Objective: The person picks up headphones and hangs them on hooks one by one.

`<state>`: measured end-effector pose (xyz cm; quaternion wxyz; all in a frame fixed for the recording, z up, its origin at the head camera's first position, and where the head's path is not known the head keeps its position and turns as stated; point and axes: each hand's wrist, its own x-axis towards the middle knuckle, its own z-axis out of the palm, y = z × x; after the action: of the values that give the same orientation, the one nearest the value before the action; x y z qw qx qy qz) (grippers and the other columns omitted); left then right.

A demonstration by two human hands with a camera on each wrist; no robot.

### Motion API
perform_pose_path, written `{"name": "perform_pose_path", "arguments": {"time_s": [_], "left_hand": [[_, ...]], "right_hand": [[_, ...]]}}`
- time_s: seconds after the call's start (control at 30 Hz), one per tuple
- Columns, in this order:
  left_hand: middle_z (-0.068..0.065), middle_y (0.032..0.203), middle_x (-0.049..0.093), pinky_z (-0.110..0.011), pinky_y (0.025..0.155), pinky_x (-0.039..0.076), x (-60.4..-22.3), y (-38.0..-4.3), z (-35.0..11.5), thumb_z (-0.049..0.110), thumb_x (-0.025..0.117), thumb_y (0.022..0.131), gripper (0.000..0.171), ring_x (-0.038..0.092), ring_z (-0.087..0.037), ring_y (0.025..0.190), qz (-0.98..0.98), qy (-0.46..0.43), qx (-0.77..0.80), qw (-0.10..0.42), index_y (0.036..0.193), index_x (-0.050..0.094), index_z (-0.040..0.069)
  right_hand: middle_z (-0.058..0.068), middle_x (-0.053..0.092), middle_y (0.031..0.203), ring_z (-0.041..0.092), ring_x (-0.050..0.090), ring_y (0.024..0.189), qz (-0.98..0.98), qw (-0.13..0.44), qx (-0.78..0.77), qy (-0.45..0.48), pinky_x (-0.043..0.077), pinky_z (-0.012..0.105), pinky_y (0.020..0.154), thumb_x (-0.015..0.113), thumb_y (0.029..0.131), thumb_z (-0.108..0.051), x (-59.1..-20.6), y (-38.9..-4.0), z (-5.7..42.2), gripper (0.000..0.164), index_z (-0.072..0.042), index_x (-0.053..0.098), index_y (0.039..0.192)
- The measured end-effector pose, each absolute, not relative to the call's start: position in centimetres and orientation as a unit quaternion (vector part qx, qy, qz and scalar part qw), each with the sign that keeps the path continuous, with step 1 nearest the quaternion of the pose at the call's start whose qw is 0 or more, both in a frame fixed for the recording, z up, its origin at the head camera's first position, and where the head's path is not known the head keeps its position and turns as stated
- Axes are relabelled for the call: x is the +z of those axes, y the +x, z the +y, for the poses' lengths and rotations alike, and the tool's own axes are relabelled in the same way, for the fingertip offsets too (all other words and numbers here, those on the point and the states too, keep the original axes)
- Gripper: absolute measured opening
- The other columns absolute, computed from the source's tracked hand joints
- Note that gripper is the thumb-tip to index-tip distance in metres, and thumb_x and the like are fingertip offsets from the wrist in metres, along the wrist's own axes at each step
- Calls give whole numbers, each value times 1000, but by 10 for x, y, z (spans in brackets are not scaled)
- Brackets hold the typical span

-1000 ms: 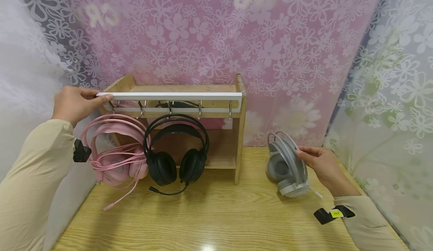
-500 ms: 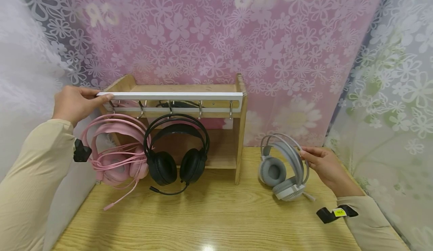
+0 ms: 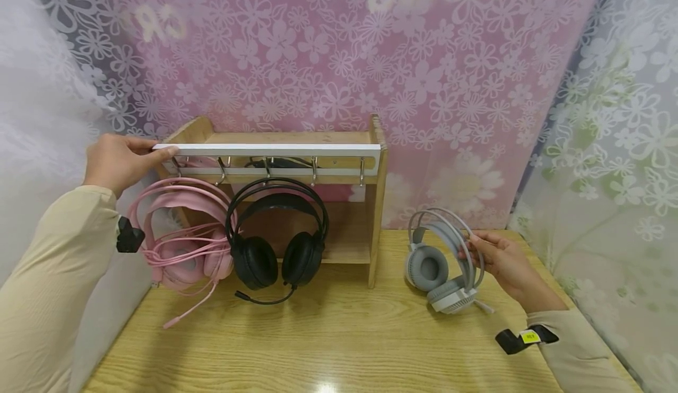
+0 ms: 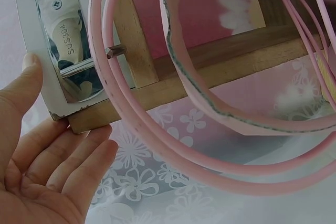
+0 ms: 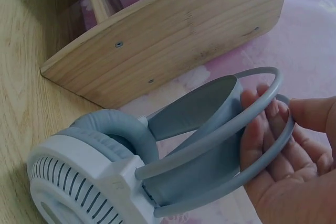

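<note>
My left hand (image 3: 113,160) grips the left end of a white hook rail (image 3: 265,150) on the wooden shelf (image 3: 375,222). In the left wrist view its thumb lies on the rail, with the fingers against the wood's edge. Over at the right, my right hand (image 3: 508,266) holds a grey and white headset (image 3: 426,267) by its headband hoops. The right wrist view shows the thumb at the outer hoop (image 5: 278,148) and the fingers reaching between hoops and inner band. The ear cups sit low, close to the table, with one facing the camera.
A pink headset (image 3: 182,263) with a bundled cord hangs from the rail's left hook, near my left hand. Beside it hangs a black headset (image 3: 256,262) with a boom microphone. Hooks (image 3: 362,172) to the right hold nothing. A flowered pink wall covering (image 3: 318,57) stands behind.
The grey headset has turned so its ear cup faces the camera more. My right hand has shifted slightly right, and its fingers now reach further through the hoops. The left hand stays in place.
</note>
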<state>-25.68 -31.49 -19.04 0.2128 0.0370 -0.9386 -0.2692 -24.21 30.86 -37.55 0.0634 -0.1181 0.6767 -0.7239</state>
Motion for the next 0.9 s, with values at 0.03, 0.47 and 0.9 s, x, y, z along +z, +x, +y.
{"name": "perform_pose_path", "arguments": {"time_s": [0.03,0.47,0.9], "left_hand": [[-28,119,60,-58,83,43,-190,-257,-315,63,62,82,78,50,-46,112,-938,36,-269,214,126,62,-2],[-29,118,60,-57,83,43,-191,-258,-315,63,61,83,78,50,-46,112,-938,35,-268,217,125,62,-2],[-29,118,60,-56,82,43,-191,-257,-314,62,61,84,77,50,-46,110,-941,33,-258,218,126,61,-3]], "right_hand": [[0,71,97,12,68,89,678,68,-721,-125,53,24,77,47,102,-19,-376,-242,308,21,-9,61,115],[0,64,97,11,63,84,690,89,-701,-158,51,23,79,42,104,-21,-381,-243,307,37,1,42,134],[6,59,112,-5,56,92,874,-50,-476,-81,49,18,75,63,93,-35,-380,-231,298,60,-4,46,141]]}}
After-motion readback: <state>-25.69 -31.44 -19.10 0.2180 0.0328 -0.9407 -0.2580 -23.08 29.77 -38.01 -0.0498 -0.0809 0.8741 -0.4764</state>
